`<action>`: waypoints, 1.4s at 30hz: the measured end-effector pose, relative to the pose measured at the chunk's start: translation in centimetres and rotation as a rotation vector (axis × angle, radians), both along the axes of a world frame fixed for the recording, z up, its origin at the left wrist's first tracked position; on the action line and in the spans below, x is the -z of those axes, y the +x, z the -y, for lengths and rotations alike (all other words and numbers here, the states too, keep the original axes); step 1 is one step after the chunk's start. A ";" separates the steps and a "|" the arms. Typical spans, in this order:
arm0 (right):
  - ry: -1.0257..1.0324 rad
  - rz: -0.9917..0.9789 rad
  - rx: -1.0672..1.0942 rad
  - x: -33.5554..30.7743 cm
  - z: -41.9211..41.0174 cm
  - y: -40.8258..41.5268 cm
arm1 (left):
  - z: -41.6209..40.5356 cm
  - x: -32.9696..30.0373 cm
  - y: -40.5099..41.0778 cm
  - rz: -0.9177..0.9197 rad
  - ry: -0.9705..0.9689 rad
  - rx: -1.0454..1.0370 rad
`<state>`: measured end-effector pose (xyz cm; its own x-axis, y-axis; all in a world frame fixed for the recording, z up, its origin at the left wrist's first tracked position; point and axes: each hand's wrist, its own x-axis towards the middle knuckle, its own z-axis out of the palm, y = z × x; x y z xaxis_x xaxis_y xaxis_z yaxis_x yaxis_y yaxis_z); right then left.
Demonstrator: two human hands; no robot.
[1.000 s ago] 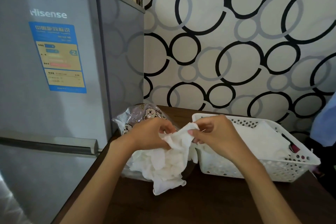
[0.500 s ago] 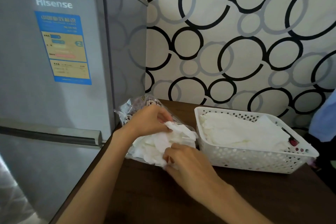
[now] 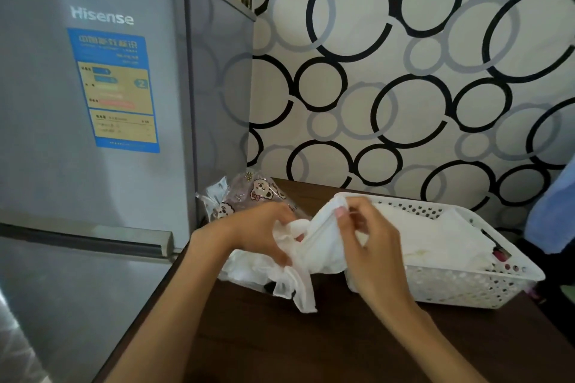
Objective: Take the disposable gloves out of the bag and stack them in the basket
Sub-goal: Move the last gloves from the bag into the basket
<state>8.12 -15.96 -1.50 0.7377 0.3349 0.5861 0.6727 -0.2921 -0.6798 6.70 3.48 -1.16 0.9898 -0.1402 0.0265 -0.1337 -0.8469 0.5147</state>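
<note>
A clear plastic bag (image 3: 249,193) with cartoon prints lies at the table's far left, against the fridge. A crumpled bunch of thin white disposable gloves (image 3: 258,270) spills from it. My left hand (image 3: 258,233) presses on that bunch and grips it. My right hand (image 3: 370,242) pinches the cuff of one glove (image 3: 323,246) and holds it raised between the bag and the basket, its fingers trailing down to the table. The white perforated basket (image 3: 466,289) stands to the right with a flat stack of gloves (image 3: 435,239) inside.
A grey Hisense fridge (image 3: 93,134) stands tight against the left edge of the dark wooden table (image 3: 311,345). Circle-patterned wallpaper (image 3: 404,71) backs the table. Something blue (image 3: 553,211) shows at the far right. A small red object (image 3: 501,255) sits in the basket's right end.
My right hand rose from low on the glove bunch and lifted one glove up and rightward toward the basket. My left hand stayed on the bunch at the bag.
</note>
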 end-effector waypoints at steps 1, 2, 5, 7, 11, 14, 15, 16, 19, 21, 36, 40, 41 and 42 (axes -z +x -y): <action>0.006 0.002 0.003 -0.5 0.0 0.1 | -0.2 0.1 0.0 -0.010 -0.003 0.005; -0.022 -0.001 -0.008 -1.1 0.1 0.3 | -0.3 0.2 0.1 -0.013 -0.003 0.017; 0.002 -0.031 0.003 -2.5 0.4 1.5 | -0.3 0.5 0.2 -0.032 -0.004 0.005; 0.002 -0.067 -0.043 -3.3 0.5 2.2 | -0.2 0.8 0.4 -0.019 0.009 -0.011; 0.044 -0.090 -0.063 -3.6 0.5 3.1 | 0.2 0.6 0.4 0.017 -0.007 0.007; -0.087 -0.173 -0.106 -3.3 0.3 3.4 | 0.0 0.2 0.1 0.016 -0.029 0.030; -0.111 -0.204 -0.116 -3.0 0.3 3.7 | 0.0 0.0 -0.1 0.009 -0.047 0.052; -0.120 -0.235 -0.120 -2.8 0.3 3.8 | 0.0 -0.4 -0.3 0.003 -0.086 0.076; -0.081 -0.364 -0.143 -3.2 -0.1 3.4 | 0.8 -1.6 -1.1 0.047 -0.291 0.094; -0.074 -0.477 -0.232 -4.2 -0.1 2.9 | 1.2 -1.9 -0.9 0.119 -0.424 0.063; -0.791 -0.087 0.082 0.1 -0.1 -0.9 | -0.2 -2.4 -1.4 -0.041 -0.703 -0.266; -0.279 -0.108 0.040 1.7 -2.5 -0.5 | -0.4 -2.2 -0.9 -0.009 -0.710 -0.354; -0.293 -0.110 0.038 2.2 -3.1 -0.6 | -0.4 -2.3 -0.9 0.018 -0.697 -0.375; -0.328 -0.101 0.036 2.6 -3.7 -0.7 | -0.3 -2.4 -0.9 0.057 -0.691 -0.380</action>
<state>7.40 -12.30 -4.11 0.8015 0.4661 0.3747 0.5919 -0.5286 -0.6085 5.77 3.77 1.23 0.9610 0.2740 0.0367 0.0583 -0.3307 0.9419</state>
